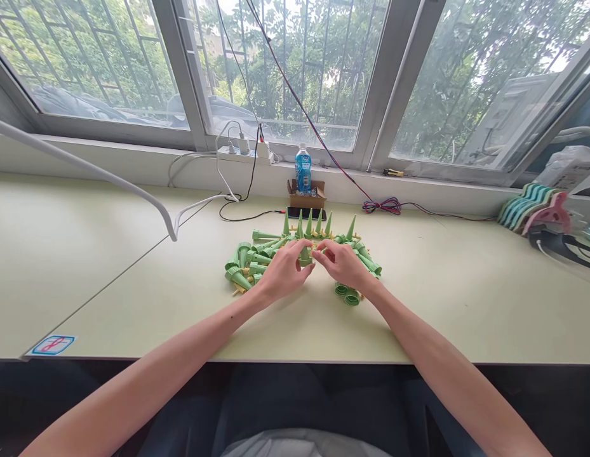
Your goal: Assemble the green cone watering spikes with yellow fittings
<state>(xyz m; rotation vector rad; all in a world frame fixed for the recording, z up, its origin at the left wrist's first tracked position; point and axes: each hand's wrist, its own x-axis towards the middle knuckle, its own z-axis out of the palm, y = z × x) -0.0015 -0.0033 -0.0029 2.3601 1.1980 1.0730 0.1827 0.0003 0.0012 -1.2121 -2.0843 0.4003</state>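
Note:
My left hand (291,265) is wrapped round a green plastic watering spike (305,254), held upright with its cone pointing up. Close against it, the fingertips of my right hand (340,260) are pinched together at the spike's side; a bit of yellow shows there, but what they grip is too small to make out. Around both hands lie several more green spikes (237,277) with small yellow valves (238,290). Behind the hands, a row of spikes (319,223) stands point up. Two round threaded green ends (352,298) face me beneath my right wrist.
A small cardboard box (307,200) holds a blue-labelled bottle (303,168), with a black phone (307,214) before it. Coiled cable (382,205) lies behind. A white tube (108,170) crosses the left side. Hangers (533,206) sit at right; a power strip (236,152) rests on the sill.

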